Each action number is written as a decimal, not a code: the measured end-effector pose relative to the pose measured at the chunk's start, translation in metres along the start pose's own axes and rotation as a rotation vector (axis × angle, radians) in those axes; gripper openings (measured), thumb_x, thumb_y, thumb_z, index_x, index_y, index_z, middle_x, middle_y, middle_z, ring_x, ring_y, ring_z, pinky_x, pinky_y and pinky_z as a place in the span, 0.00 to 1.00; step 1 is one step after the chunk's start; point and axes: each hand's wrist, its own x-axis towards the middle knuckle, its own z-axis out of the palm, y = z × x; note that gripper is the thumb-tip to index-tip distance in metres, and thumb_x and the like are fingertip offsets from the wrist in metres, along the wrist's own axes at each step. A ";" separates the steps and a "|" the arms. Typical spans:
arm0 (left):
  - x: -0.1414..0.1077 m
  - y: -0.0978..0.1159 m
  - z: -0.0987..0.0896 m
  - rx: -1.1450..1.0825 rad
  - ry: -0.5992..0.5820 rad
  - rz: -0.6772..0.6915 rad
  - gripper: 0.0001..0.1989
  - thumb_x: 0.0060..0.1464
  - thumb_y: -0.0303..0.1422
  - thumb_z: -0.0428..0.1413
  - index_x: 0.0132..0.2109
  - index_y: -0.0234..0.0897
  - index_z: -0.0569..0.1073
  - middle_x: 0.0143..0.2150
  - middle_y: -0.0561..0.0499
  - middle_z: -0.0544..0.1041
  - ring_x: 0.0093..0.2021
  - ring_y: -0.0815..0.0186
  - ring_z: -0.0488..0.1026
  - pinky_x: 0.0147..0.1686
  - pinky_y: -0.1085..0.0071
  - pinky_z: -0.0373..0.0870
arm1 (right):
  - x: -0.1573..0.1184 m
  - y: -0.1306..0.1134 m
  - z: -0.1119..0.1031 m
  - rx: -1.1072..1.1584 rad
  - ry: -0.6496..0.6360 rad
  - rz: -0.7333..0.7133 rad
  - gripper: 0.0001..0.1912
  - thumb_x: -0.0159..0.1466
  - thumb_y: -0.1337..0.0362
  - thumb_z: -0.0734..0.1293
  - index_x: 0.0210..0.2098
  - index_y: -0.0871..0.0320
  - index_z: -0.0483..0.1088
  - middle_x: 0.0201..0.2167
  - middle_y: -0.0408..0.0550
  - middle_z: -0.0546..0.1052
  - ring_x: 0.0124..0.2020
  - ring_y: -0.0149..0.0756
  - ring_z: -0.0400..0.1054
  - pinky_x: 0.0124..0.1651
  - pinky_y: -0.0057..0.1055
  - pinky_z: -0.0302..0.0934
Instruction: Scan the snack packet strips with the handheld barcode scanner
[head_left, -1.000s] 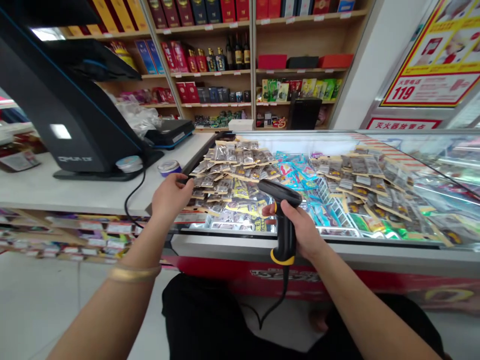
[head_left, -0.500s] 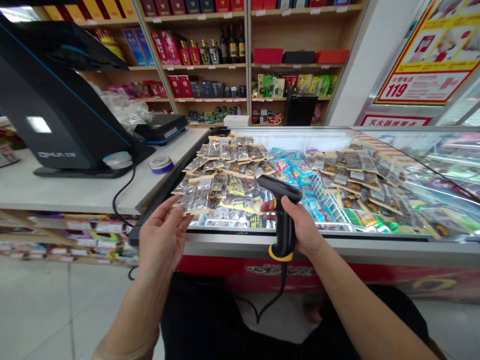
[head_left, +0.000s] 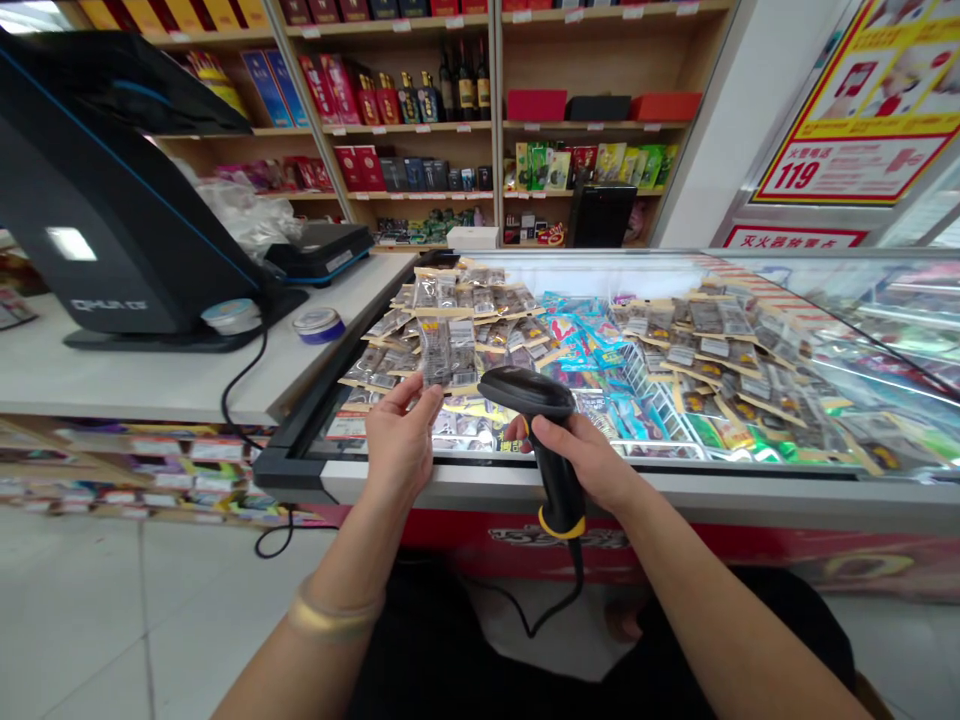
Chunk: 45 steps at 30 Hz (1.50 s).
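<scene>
My left hand (head_left: 403,435) pinches the lower edge of a clear snack packet (head_left: 448,350) with a tan border, tilted up in front of the pile. In my right hand (head_left: 589,455) is a black barcode scanner (head_left: 561,470) with yellow trim, its fingers wrapped round the handle. The scanner's head points left toward the packet, a small gap apart from it. Similar packets lie heaped behind on the glass-topped freezer (head_left: 480,480). A second heap of packets (head_left: 712,340) spreads to the right, past some blue ice-cream wrappers (head_left: 585,330).
On the white counter (head_left: 187,380) at left stand a black checkout terminal (head_left: 135,230), a scale (head_left: 322,250) and two small round tubs (head_left: 318,325). The scanner's cable (head_left: 555,605) hangs in front of my legs. Stocked shelves (head_left: 420,130) line the back wall.
My left hand has moved right and forward from the pile's left front, and a packet now stands raised in its fingers. The scanner has shifted slightly left and its head has tilted toward the packet.
</scene>
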 end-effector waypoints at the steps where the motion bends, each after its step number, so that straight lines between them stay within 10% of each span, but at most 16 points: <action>1: 0.000 0.000 -0.001 0.004 -0.010 0.000 0.19 0.29 0.27 0.70 0.35 0.32 0.79 0.30 0.53 0.79 0.34 0.69 0.75 0.44 0.70 0.71 | 0.000 0.000 0.000 -0.011 -0.010 0.005 0.23 0.57 0.42 0.70 0.32 0.57 0.77 0.34 0.49 0.78 0.39 0.41 0.68 0.48 0.38 0.60; 21: -0.009 0.009 0.008 0.052 -0.078 -0.040 0.24 0.27 0.27 0.71 0.38 0.36 0.80 0.30 0.56 0.77 0.34 0.71 0.75 0.42 0.73 0.72 | -0.004 -0.003 -0.004 0.094 0.030 -0.092 0.24 0.58 0.40 0.68 0.30 0.56 0.75 0.30 0.48 0.76 0.35 0.40 0.69 0.44 0.37 0.63; 27: -0.023 0.003 0.077 0.056 -0.352 -0.105 0.27 0.34 0.27 0.69 0.47 0.41 0.79 0.25 0.59 0.71 0.29 0.74 0.71 0.42 0.72 0.73 | -0.025 -0.029 -0.058 0.186 0.331 -0.240 0.21 0.57 0.42 0.69 0.30 0.56 0.75 0.33 0.49 0.78 0.40 0.41 0.73 0.40 0.34 0.67; 36: -0.032 -0.065 0.209 0.112 -0.550 -0.106 0.26 0.42 0.27 0.63 0.52 0.38 0.75 0.25 0.58 0.69 0.31 0.71 0.72 0.47 0.66 0.72 | -0.069 -0.062 -0.161 0.245 0.806 -0.322 0.24 0.54 0.40 0.70 0.28 0.57 0.74 0.29 0.47 0.79 0.35 0.38 0.77 0.37 0.30 0.71; 45: -0.021 -0.111 0.240 0.645 -0.554 0.077 0.23 0.46 0.26 0.59 0.52 0.31 0.78 0.36 0.45 0.81 0.37 0.59 0.77 0.44 0.62 0.73 | -0.076 -0.052 -0.178 0.276 0.837 -0.304 0.25 0.53 0.40 0.72 0.27 0.58 0.73 0.28 0.47 0.80 0.35 0.37 0.78 0.35 0.27 0.72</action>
